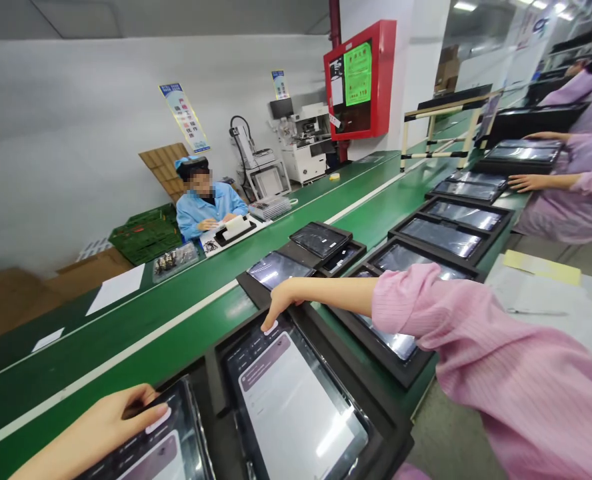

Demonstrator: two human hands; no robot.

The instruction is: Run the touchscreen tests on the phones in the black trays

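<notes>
Two tablets with lit screens lie in a black foam tray (395, 437) at the bottom centre. My left hand (111, 420) reaches in from the lower left, its thumb on the upper part of the left tablet (149, 460); its other fingers are mostly hidden past the tablet's edge. The right tablet (296, 407) shows a white page with a grey-purple panel. My right hand (282, 300) comes from the right in a pink sleeve, one finger touching that tablet's upper screen. Its other fingers are largely hidden behind the hand.
Black trays with dark tablets (441, 237) line the green conveyor (176, 337) to the right. Across it, a person in blue (211, 203) works beside a white sheet. People in pink sit at the far right. Papers (551, 293) lie on a surface at right.
</notes>
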